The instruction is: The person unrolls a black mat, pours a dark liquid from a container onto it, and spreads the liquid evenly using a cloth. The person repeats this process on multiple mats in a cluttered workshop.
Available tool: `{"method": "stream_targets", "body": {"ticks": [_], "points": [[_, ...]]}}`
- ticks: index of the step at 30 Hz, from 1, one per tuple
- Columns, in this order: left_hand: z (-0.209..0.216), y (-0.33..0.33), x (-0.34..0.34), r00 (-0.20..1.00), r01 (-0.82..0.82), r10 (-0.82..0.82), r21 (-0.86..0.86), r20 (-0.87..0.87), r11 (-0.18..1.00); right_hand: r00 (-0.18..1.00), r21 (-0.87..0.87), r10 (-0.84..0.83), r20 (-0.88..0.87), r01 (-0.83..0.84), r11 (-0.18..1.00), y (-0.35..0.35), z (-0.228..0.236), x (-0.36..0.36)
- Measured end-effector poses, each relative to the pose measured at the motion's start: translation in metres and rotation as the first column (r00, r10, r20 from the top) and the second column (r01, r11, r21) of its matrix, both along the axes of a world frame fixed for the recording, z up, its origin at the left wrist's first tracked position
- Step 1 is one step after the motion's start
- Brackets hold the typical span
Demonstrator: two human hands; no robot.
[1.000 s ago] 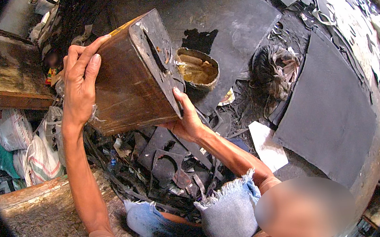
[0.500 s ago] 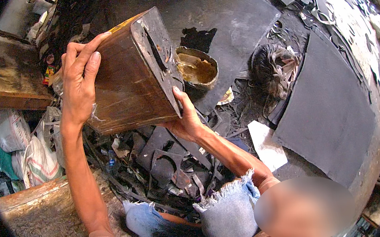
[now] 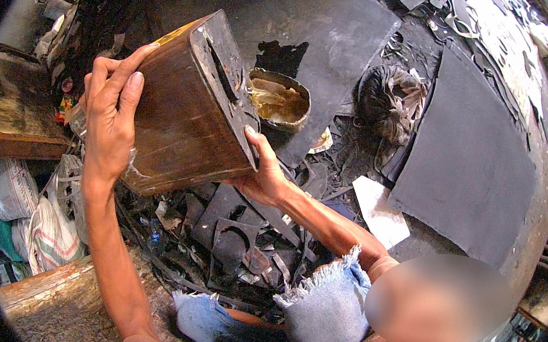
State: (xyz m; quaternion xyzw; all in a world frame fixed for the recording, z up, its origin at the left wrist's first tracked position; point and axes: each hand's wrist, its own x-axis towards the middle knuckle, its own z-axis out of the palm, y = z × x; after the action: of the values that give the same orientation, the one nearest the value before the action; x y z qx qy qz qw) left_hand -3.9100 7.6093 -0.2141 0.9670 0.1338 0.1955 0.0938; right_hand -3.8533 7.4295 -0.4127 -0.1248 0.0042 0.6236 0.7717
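Observation:
A large brown rectangular tin (image 3: pixel 171 115) is held up and tilted between my hands, its dark, slotted end facing right. My left hand (image 3: pixel 110 115) is closed on its far left side, fingers over the upper edge. The lower right corner rests in my right hand (image 3: pixel 259 171), thumb on the end face and the other fingers mostly hidden underneath. Just right of that end stands a round bowl (image 3: pixel 296 124) with amber, sticky-looking stuff inside. Whether anything flows from the tin into the bowl, I cannot tell.
A big black sheet (image 3: pixel 338 17) lies under the bowl, with a dark wet-looking patch (image 3: pixel 281 57) on it. To the right are a crumpled dark plastic bag (image 3: pixel 380 103), another black sheet (image 3: pixel 467 164) and a white piece (image 3: pixel 379 210). Black offcuts (image 3: pixel 234 238) litter the floor before my knees.
The whole view has shifted slightly, so the surroundings sit a little further left. Both hands keep their hold on the tin, which stays tilted beside the bowl.

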Motion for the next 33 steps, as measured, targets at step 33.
{"method": "stream_targets", "body": {"ticks": [33], "points": [[-0.007,0.003,0.0,1.0,-0.002,0.0,0.046,0.023,0.999,0.999,-0.039,-0.008,0.032,0.01,0.999,0.002,-0.009,0.001]]}}
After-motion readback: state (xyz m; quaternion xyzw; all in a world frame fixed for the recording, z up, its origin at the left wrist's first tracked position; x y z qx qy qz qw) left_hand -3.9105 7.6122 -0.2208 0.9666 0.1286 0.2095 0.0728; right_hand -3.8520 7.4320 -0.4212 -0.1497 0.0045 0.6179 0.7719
